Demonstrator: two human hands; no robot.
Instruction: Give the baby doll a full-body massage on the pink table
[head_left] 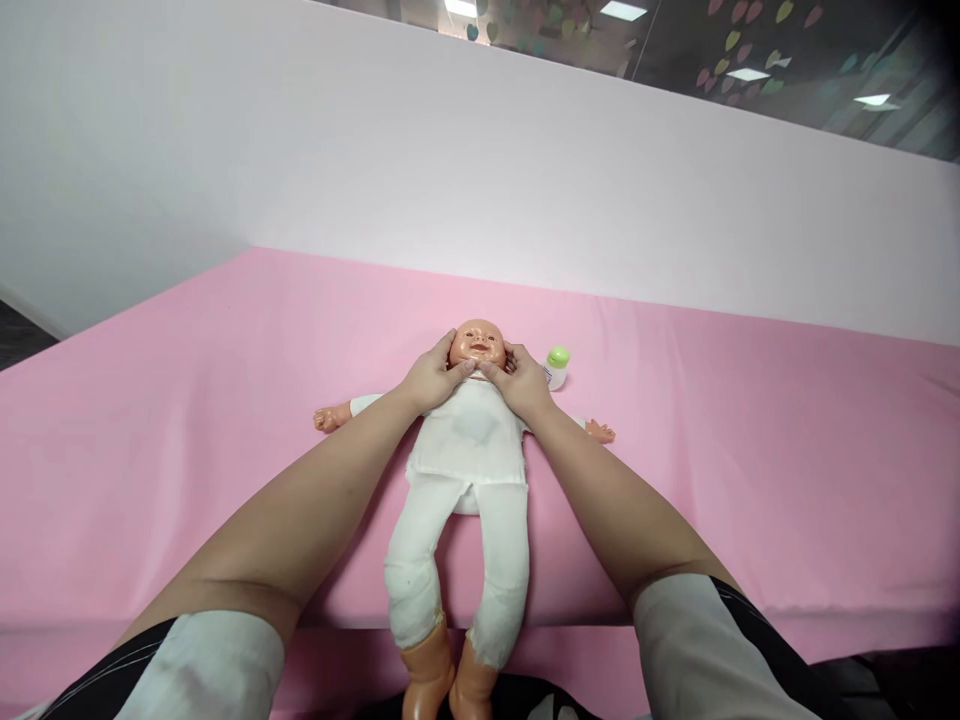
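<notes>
A baby doll point(471, 435) in white cloth lies on its back, face up, with its feet towards me and over the near edge. Its arms stretch out to both sides. My left hand point(435, 377) cups the left side of the doll's head point(478, 343), thumb at the chin and fingers along the cheek. On the other side my right hand point(526, 380) holds the head in the same way, its thumb near the other thumb. Parts of my fingers are hidden beside and behind the head. Just right of my right hand stands a small white bottle with a green cap point(557, 368).
The doll lies on a padded surface with a pink cover point(750, 470). A white wall point(480, 180) rises behind it, with a window point(675, 45) bearing heart-shaped stickers above. The cover's near edge runs below the doll's knees.
</notes>
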